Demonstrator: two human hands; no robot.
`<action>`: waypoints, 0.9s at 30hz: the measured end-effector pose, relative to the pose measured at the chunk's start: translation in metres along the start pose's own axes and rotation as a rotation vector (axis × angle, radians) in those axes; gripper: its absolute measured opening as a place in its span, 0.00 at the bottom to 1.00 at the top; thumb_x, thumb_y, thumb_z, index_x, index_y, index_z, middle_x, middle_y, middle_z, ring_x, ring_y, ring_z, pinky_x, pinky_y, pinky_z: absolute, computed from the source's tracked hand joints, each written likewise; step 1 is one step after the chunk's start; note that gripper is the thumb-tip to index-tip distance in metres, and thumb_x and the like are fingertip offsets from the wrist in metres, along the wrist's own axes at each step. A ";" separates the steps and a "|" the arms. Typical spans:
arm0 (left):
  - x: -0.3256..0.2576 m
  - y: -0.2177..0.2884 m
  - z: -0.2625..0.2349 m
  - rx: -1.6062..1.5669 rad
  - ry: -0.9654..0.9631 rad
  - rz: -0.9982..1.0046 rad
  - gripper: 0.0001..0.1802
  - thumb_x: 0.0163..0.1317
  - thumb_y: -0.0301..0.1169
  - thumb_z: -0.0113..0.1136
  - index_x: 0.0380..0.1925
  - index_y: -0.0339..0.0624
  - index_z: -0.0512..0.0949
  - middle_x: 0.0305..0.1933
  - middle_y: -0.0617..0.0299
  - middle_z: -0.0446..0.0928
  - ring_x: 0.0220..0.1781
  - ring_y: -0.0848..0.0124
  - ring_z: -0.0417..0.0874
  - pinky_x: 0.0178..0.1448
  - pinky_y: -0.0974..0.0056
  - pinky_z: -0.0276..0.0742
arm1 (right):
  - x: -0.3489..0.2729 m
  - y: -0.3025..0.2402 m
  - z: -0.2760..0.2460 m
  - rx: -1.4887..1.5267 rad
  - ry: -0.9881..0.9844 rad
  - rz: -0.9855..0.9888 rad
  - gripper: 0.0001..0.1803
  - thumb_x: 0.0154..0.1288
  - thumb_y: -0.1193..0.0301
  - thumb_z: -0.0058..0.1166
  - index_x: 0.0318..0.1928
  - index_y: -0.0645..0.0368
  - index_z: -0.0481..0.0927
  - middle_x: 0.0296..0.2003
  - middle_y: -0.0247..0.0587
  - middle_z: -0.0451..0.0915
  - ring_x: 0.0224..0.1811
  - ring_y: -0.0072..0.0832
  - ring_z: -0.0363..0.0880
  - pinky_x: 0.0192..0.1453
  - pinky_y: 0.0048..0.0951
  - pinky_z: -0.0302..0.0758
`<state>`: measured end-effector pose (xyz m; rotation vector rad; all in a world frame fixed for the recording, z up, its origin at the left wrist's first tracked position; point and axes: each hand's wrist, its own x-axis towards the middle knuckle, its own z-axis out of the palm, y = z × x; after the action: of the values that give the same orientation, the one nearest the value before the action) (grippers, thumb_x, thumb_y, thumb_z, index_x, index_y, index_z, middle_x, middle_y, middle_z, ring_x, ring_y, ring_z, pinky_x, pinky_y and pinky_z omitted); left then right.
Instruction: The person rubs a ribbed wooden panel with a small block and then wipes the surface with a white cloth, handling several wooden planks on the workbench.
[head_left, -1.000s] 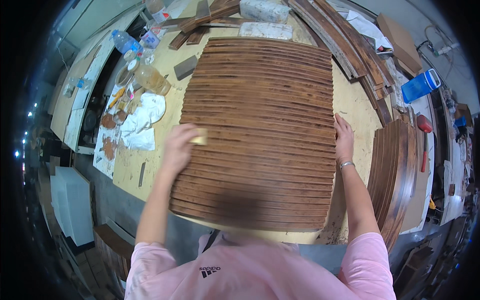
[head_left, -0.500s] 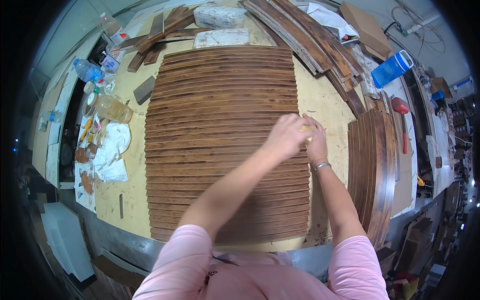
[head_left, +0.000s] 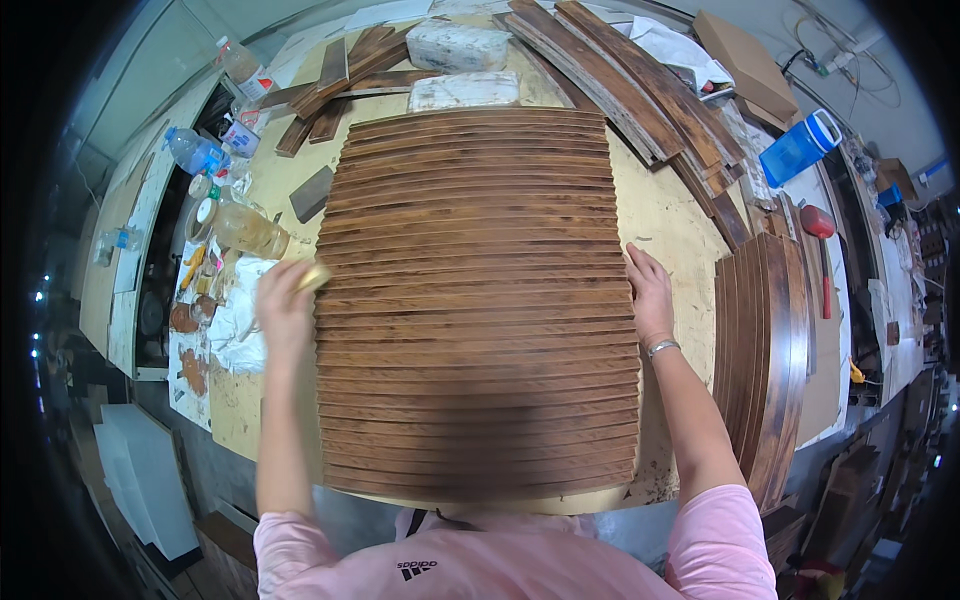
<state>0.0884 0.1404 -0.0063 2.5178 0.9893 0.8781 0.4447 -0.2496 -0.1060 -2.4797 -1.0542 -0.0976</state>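
Note:
A stack of overlapping dark brown wooden slats lies across the middle of the table, with ridged left and right edges. My left hand is at the left edge, closed on a small pale-yellow object whose kind is blurred by motion. At the opposite edge, my right hand rests against the slat ends with its fingers stretched out and nothing in its grasp. A metal bracelet circles my right wrist.
Left stand plastic bottles and a crumpled white cloth. Behind are wrapped white blocks and long planks. Rightward are stacked boards, a red-headed mallet and a blue jug.
My left hand has swung from the right edge of the slats to the left edge, carrying the yellow object. My right hand stays by the right edge. The view has shifted slightly.

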 end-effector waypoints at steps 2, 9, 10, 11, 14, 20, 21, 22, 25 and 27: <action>0.008 0.076 0.045 -0.139 -0.072 0.193 0.15 0.60 0.27 0.70 0.49 0.42 0.86 0.57 0.55 0.82 0.60 0.57 0.80 0.65 0.55 0.76 | 0.000 0.002 0.001 -0.008 -0.007 0.001 0.28 0.65 0.81 0.55 0.65 0.49 0.79 0.71 0.31 0.72 0.70 0.39 0.69 0.76 0.38 0.67; -0.019 0.248 0.189 -0.385 -0.283 0.715 0.15 0.56 0.31 0.72 0.46 0.51 0.86 0.50 0.59 0.81 0.54 0.57 0.80 0.60 0.52 0.77 | 0.002 -0.001 -0.001 0.013 -0.006 -0.021 0.25 0.67 0.79 0.55 0.64 0.51 0.79 0.71 0.32 0.72 0.70 0.40 0.69 0.76 0.39 0.67; -0.017 0.236 0.192 -0.379 -0.278 0.702 0.15 0.56 0.31 0.72 0.45 0.51 0.86 0.50 0.59 0.80 0.53 0.58 0.80 0.59 0.53 0.77 | 0.001 0.002 -0.001 0.006 -0.007 -0.031 0.25 0.67 0.79 0.55 0.65 0.51 0.79 0.71 0.32 0.72 0.70 0.41 0.69 0.76 0.40 0.66; -0.015 0.222 0.191 -0.379 -0.279 0.691 0.15 0.55 0.31 0.72 0.45 0.51 0.86 0.49 0.60 0.80 0.53 0.58 0.80 0.59 0.53 0.77 | 0.000 0.002 -0.002 0.019 -0.005 -0.024 0.25 0.67 0.79 0.55 0.65 0.51 0.79 0.71 0.32 0.72 0.70 0.40 0.69 0.76 0.39 0.66; 0.022 0.123 0.137 -0.165 -0.239 0.420 0.15 0.53 0.27 0.72 0.43 0.49 0.86 0.46 0.56 0.81 0.51 0.58 0.80 0.59 0.54 0.77 | -0.001 0.000 -0.006 -0.021 -0.023 -0.016 0.26 0.67 0.79 0.55 0.65 0.51 0.79 0.71 0.32 0.72 0.70 0.40 0.69 0.76 0.39 0.66; 0.051 0.005 0.058 0.119 0.119 -0.128 0.18 0.58 0.28 0.69 0.50 0.44 0.83 0.44 0.50 0.79 0.47 0.52 0.81 0.53 0.52 0.78 | 0.000 0.000 0.002 0.041 0.004 0.007 0.28 0.65 0.82 0.54 0.65 0.48 0.79 0.71 0.30 0.72 0.70 0.39 0.69 0.77 0.38 0.66; 0.042 0.025 0.061 -0.024 0.092 -0.046 0.16 0.59 0.28 0.69 0.49 0.43 0.83 0.43 0.50 0.79 0.47 0.52 0.81 0.53 0.52 0.78 | 0.002 -0.005 0.001 0.048 -0.004 0.008 0.28 0.65 0.82 0.54 0.65 0.48 0.79 0.71 0.30 0.72 0.70 0.39 0.69 0.77 0.37 0.67; 0.030 0.052 0.074 -0.181 0.065 0.039 0.15 0.60 0.28 0.68 0.48 0.43 0.83 0.43 0.49 0.79 0.46 0.52 0.81 0.53 0.53 0.77 | 0.003 -0.006 -0.002 0.042 -0.008 0.014 0.28 0.65 0.82 0.54 0.65 0.48 0.79 0.71 0.30 0.72 0.70 0.39 0.69 0.76 0.37 0.67; -0.009 0.109 0.090 -0.231 -0.237 0.528 0.13 0.60 0.26 0.66 0.46 0.44 0.83 0.42 0.53 0.79 0.46 0.53 0.80 0.54 0.53 0.77 | -0.002 -0.001 -0.004 0.028 -0.002 0.030 0.28 0.65 0.82 0.54 0.65 0.48 0.80 0.71 0.29 0.73 0.70 0.37 0.70 0.76 0.37 0.67; -0.001 0.092 0.092 -0.126 -0.266 0.179 0.11 0.59 0.25 0.64 0.42 0.44 0.84 0.43 0.53 0.79 0.48 0.53 0.79 0.56 0.53 0.76 | 0.001 -0.003 -0.003 0.096 0.010 0.087 0.27 0.65 0.82 0.54 0.64 0.49 0.80 0.70 0.29 0.73 0.70 0.37 0.70 0.76 0.37 0.67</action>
<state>0.1941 0.0689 -0.0344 2.5573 0.6146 0.6076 0.4437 -0.2484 -0.1024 -2.4321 -0.9231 -0.0326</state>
